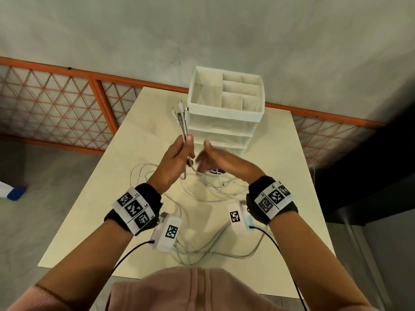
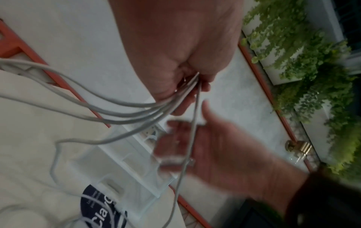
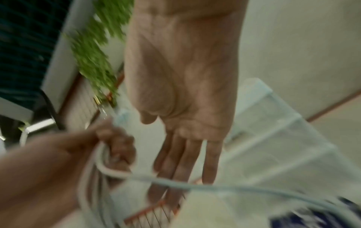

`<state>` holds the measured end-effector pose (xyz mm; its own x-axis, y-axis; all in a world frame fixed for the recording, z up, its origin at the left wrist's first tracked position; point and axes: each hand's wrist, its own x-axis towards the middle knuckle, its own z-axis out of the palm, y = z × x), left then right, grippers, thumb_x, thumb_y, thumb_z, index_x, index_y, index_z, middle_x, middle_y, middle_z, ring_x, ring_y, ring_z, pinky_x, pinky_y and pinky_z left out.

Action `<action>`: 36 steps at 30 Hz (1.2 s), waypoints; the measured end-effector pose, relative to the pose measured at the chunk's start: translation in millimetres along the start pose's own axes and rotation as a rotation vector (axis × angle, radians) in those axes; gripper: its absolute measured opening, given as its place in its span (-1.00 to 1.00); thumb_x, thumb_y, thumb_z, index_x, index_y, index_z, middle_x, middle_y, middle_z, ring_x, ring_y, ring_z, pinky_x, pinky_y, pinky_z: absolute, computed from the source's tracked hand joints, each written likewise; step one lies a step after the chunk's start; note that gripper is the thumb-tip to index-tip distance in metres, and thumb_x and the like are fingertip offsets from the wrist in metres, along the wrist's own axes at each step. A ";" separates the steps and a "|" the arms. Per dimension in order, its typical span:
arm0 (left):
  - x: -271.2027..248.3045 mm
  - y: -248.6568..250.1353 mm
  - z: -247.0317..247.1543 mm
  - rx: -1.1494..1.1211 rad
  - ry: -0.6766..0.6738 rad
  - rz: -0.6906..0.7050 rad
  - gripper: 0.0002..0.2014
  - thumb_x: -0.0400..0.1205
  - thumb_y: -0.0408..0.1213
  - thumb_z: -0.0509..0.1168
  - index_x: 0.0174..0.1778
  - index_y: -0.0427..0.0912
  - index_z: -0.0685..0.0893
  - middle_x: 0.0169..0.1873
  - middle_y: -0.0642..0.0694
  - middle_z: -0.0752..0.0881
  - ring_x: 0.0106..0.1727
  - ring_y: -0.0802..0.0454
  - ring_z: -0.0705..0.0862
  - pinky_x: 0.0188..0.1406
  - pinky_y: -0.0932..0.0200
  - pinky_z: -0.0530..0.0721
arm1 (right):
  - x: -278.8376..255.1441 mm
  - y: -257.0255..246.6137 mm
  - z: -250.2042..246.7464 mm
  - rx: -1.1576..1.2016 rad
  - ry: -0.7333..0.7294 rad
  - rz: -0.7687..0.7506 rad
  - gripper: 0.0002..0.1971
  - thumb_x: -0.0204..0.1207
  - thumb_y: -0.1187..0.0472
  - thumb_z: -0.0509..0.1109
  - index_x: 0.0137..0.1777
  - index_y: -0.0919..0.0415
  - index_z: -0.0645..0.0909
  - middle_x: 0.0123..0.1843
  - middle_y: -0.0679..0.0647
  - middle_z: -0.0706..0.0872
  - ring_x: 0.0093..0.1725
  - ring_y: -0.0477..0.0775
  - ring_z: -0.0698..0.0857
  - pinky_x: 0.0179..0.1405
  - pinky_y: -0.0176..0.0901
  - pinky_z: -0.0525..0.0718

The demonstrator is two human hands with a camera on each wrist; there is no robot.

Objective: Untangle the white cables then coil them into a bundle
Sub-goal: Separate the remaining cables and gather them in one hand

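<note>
the left hand (image 1: 174, 161) is raised above the pale rectangular table (image 1: 107, 194), its fingers and thumb curled round several thin white cables (image 1: 183, 129) gathered side by side. the cables' plug ends (image 1: 179, 107) stick up past the thumb, just in front of the white plastic drawer organiser with open top compartments (image 1: 225, 102). in the left wrist view the strands (image 2: 136, 111) fan out from the closed fist (image 2: 175, 46) and sag toward the table. the rest of the cables lies in loose loops (image 1: 208, 191) on the tabletop beneath both hands and trails toward the near edge.

the right hand (image 1: 221, 159) hovers just beside the left, palm turned inward, fingers straight and close together, gripping nothing; it is blurred. in the right wrist view one strand (image 3: 175, 183) runs across in front of its straight fingers (image 3: 187, 157); whether it touches them cannot be told. a dark blue printed label (image 2: 101, 206) lies on the table under the loops.
</note>
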<state>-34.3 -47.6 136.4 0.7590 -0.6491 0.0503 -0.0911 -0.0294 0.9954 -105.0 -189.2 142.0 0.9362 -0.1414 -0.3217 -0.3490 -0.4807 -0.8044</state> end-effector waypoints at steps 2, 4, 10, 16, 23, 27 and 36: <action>2.4 3.5 -8.9 -0.059 0.046 0.053 -0.62 0.76 -0.09 -0.01 -0.28 -0.24 0.43 -0.46 -0.05 0.49 -0.47 0.11 0.58 -0.30 0.25 0.68 | 0.1 28.7 6.1 -0.087 -0.133 0.107 -0.23 0.63 -0.30 -0.29 -0.29 0.12 0.67 -0.37 0.09 0.75 -0.29 -0.06 0.72 0.01 -0.14 0.56; 5.7 3.4 -20.3 -0.132 0.073 0.089 -0.61 0.77 -0.11 -0.04 -0.37 -0.18 0.31 -0.58 0.03 0.32 -0.63 0.13 0.33 -0.53 0.24 0.59 | -2.2 59.0 -0.1 -0.123 -0.031 0.154 -0.25 0.64 -0.30 -0.21 -0.49 0.13 0.57 -0.54 0.03 0.60 -0.48 -0.05 0.60 -0.15 -0.19 0.51; 6.5 -15.9 -36.7 0.084 0.178 0.074 -0.59 0.74 -0.05 0.07 -0.41 -0.10 0.24 -0.62 0.14 0.29 -0.59 0.16 0.23 -0.54 0.23 0.29 | -15.1 81.4 -49.6 -0.037 0.385 0.095 -0.60 0.69 0.09 0.13 -0.41 0.15 0.48 -0.44 -0.05 0.57 -0.41 -0.12 0.55 -0.08 -0.15 0.45; 3.0 -9.0 -17.1 0.294 0.057 0.123 -0.74 0.46 -0.03 0.47 -0.19 -0.13 0.64 -0.57 0.03 0.28 -0.56 0.15 0.25 -0.56 0.42 0.26 | -29.5 -14.7 -69.7 -0.063 0.318 -0.214 -0.81 0.68 0.15 0.20 -0.17 0.13 0.50 -0.23 -0.04 0.60 -0.26 -0.13 0.51 -0.27 -0.37 0.47; -6.3 12.9 4.9 -0.054 -0.064 0.052 -0.80 0.57 -0.31 0.38 -0.01 -0.39 0.72 -0.77 0.19 0.34 -0.71 0.24 0.26 -0.65 0.52 0.26 | -31.1 -42.5 -59.1 -0.119 0.398 -0.315 -0.79 0.59 0.08 0.35 -0.17 0.21 0.60 -0.21 0.22 0.74 -0.29 0.03 0.56 -0.26 -0.21 0.50; -9.0 12.8 7.9 0.022 -0.060 0.043 -0.89 0.62 -0.47 0.28 -0.16 -0.44 0.67 -0.79 0.23 0.46 -0.72 0.31 0.42 -0.64 0.59 0.30 | -32.3 -26.4 -58.7 -0.040 0.368 -0.226 -0.79 0.61 0.10 0.33 -0.15 0.24 0.60 -0.38 -0.07 0.72 -0.46 -0.21 0.47 -0.42 -0.44 0.43; 12.2 -6.9 -19.8 0.003 0.299 0.039 -0.70 0.55 -0.24 0.25 -0.48 -0.15 0.36 -0.56 -0.03 0.26 -0.58 0.13 0.19 -0.55 0.20 0.20 | -33.7 79.8 -54.1 -0.054 0.053 0.121 -0.84 0.57 0.19 0.39 -0.04 0.31 0.60 -0.10 0.20 0.71 -0.20 -0.04 0.64 -0.11 -0.41 0.59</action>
<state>-11.6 -40.3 131.8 0.9109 -0.3976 0.1106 -0.1254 -0.0112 0.9920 -162.1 -269.6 115.7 0.8887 -0.2462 -0.3868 -0.4582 -0.5032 -0.7327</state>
